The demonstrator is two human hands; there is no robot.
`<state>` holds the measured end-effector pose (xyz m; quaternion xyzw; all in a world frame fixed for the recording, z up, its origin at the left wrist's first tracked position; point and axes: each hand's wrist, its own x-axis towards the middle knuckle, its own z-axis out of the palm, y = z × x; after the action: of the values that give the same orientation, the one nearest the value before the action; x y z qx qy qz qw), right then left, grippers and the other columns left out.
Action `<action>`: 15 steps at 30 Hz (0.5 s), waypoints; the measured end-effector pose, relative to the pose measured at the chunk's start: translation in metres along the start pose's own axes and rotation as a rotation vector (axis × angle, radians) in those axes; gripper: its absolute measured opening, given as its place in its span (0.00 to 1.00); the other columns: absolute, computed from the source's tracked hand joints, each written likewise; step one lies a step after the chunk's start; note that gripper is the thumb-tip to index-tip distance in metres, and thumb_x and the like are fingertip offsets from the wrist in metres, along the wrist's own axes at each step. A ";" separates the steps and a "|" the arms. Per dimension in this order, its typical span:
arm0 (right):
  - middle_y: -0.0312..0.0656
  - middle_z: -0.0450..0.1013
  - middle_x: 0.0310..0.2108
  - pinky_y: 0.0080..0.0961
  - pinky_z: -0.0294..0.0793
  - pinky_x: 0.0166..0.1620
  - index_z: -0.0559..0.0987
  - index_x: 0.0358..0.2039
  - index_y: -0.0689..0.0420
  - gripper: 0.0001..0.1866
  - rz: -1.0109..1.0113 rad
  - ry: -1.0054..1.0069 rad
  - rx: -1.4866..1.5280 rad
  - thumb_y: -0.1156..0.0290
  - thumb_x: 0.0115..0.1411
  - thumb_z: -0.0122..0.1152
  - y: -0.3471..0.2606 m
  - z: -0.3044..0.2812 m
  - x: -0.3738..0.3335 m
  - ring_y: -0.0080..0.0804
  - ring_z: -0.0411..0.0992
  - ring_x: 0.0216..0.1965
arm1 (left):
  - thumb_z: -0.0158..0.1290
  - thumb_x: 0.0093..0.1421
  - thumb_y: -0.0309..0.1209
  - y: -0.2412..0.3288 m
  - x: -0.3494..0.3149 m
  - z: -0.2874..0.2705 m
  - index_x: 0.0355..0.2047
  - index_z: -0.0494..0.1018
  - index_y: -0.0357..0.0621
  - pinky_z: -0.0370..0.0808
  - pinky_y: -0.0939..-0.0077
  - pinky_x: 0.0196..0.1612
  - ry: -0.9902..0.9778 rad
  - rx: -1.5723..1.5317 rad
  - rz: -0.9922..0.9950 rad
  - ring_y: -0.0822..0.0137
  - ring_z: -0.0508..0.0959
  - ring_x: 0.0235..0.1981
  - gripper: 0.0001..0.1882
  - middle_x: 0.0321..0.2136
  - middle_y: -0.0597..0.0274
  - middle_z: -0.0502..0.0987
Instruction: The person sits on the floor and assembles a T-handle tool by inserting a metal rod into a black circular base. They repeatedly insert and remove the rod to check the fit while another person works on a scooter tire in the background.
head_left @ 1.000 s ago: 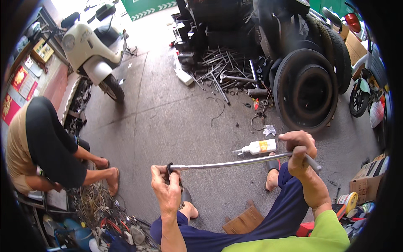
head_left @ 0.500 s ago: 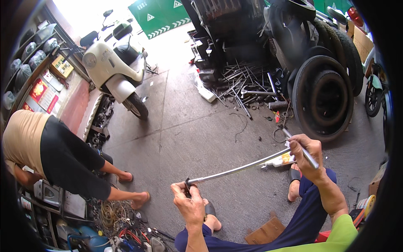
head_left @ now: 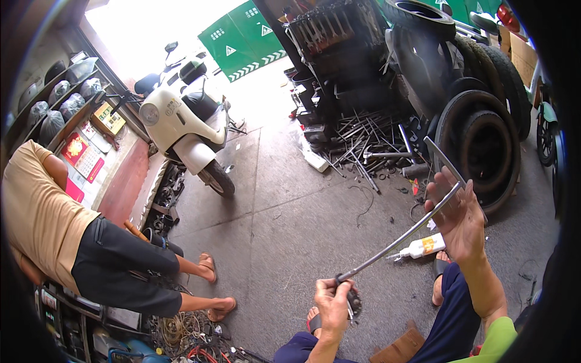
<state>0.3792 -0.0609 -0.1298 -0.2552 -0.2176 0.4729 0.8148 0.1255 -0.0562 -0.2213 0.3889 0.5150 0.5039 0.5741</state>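
A long silver T-handle wrench (head_left: 396,238) slants across in front of me. Its lower end meets a small dark part (head_left: 354,300), which my left hand (head_left: 333,307) pinches between thumb and fingers; what exactly this part is I cannot make out. At the upper end the crossbar (head_left: 445,160) lies by my right hand (head_left: 459,221), whose fingers are stretched out and apart, with the palm facing the bar. Blurred fingertips show around the joint of bar and shaft. Both hands are above my knees, over the grey floor.
A white bottle (head_left: 423,246) lies by my right foot, brown cardboard (head_left: 399,347) between my legs. Loose metal rods (head_left: 372,136) and stacked tyres (head_left: 481,151) are ahead. At left, a person (head_left: 54,212) bends over near a cream scooter (head_left: 181,121) and tangled wires (head_left: 181,333).
My right hand has opened from its grip on the crossbar, and the bar has turned. My left hand and the dark part have shifted right in view. The bent person has also shifted posture.
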 end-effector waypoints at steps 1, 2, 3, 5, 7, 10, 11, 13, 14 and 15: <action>0.43 0.74 0.51 0.35 0.75 0.53 0.68 0.58 0.59 0.28 0.067 0.047 0.073 0.50 0.69 0.41 -0.001 -0.002 0.005 0.33 0.73 0.52 | 0.51 0.58 0.18 -0.005 0.000 0.004 0.36 0.61 0.33 0.80 0.72 0.29 -0.024 -0.051 -0.054 0.61 0.81 0.25 0.10 0.29 0.47 0.78; 0.43 0.76 0.47 0.35 0.75 0.52 0.72 0.54 0.61 0.28 0.075 0.052 0.077 0.49 0.69 0.42 -0.001 -0.002 0.007 0.32 0.74 0.51 | 0.51 0.58 0.18 -0.010 0.000 0.006 0.37 0.61 0.32 0.80 0.71 0.28 -0.031 -0.067 -0.113 0.60 0.81 0.25 0.10 0.30 0.46 0.78; 0.44 0.76 0.46 0.34 0.74 0.52 0.72 0.53 0.61 0.27 0.088 0.037 0.042 0.50 0.69 0.42 0.000 -0.004 0.009 0.31 0.74 0.51 | 0.51 0.58 0.18 -0.014 0.001 0.007 0.38 0.60 0.32 0.80 0.70 0.28 -0.038 -0.082 -0.172 0.59 0.81 0.26 0.11 0.30 0.46 0.78; 0.44 0.77 0.45 0.34 0.74 0.51 0.74 0.51 0.61 0.25 0.114 0.009 -0.028 0.51 0.69 0.43 0.001 -0.011 0.011 0.30 0.74 0.49 | 0.51 0.58 0.19 -0.019 0.002 0.006 0.40 0.60 0.30 0.82 0.67 0.29 -0.040 -0.100 -0.240 0.56 0.81 0.26 0.13 0.31 0.44 0.77; 0.48 0.76 0.44 0.33 0.74 0.51 0.71 0.50 0.61 0.21 0.130 0.056 -0.075 0.56 0.70 0.44 0.001 -0.007 0.007 0.34 0.75 0.47 | 0.51 0.58 0.19 -0.024 0.003 0.004 0.40 0.60 0.29 0.82 0.66 0.29 -0.024 -0.067 -0.284 0.56 0.81 0.26 0.13 0.31 0.43 0.77; 0.52 0.73 0.44 0.36 0.74 0.50 0.67 0.50 0.61 0.16 0.102 -0.038 -0.376 0.63 0.69 0.47 0.008 -0.015 -0.002 0.40 0.75 0.46 | 0.51 0.58 0.19 -0.032 -0.002 0.001 0.41 0.60 0.29 0.82 0.66 0.28 -0.013 -0.079 -0.290 0.56 0.81 0.26 0.13 0.31 0.43 0.77; 0.52 0.74 0.43 0.34 0.76 0.49 0.67 0.49 0.60 0.13 0.165 -0.037 -0.368 0.66 0.68 0.48 0.007 -0.014 -0.005 0.38 0.76 0.43 | 0.51 0.58 0.19 -0.032 -0.004 0.000 0.41 0.60 0.29 0.82 0.66 0.28 -0.003 -0.078 -0.288 0.56 0.81 0.26 0.13 0.31 0.43 0.77; 0.49 0.76 0.37 0.32 0.80 0.41 0.70 0.46 0.59 0.13 0.191 0.013 -0.380 0.63 0.68 0.50 0.012 -0.019 -0.004 0.36 0.79 0.38 | 0.51 0.58 0.19 -0.033 -0.006 -0.002 0.40 0.60 0.30 0.82 0.66 0.28 0.003 -0.082 -0.276 0.56 0.81 0.26 0.13 0.31 0.44 0.77; 0.47 0.76 0.34 0.31 0.80 0.37 0.71 0.43 0.60 0.14 0.213 0.048 -0.395 0.62 0.68 0.51 0.011 -0.019 -0.004 0.35 0.79 0.35 | 0.51 0.58 0.19 -0.032 -0.006 -0.002 0.40 0.60 0.30 0.82 0.66 0.28 0.007 -0.088 -0.266 0.57 0.81 0.27 0.13 0.31 0.44 0.77; 0.46 0.77 0.32 0.29 0.81 0.33 0.73 0.41 0.60 0.14 0.236 0.083 -0.408 0.60 0.67 0.52 0.010 -0.019 -0.002 0.34 0.79 0.33 | 0.52 0.58 0.19 -0.030 -0.007 -0.001 0.40 0.60 0.30 0.82 0.66 0.29 0.017 -0.084 -0.253 0.57 0.81 0.26 0.13 0.31 0.45 0.77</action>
<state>0.3828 -0.0628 -0.1508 -0.4577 -0.2435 0.5001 0.6937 0.1303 -0.0691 -0.2490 0.2922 0.5433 0.4518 0.6444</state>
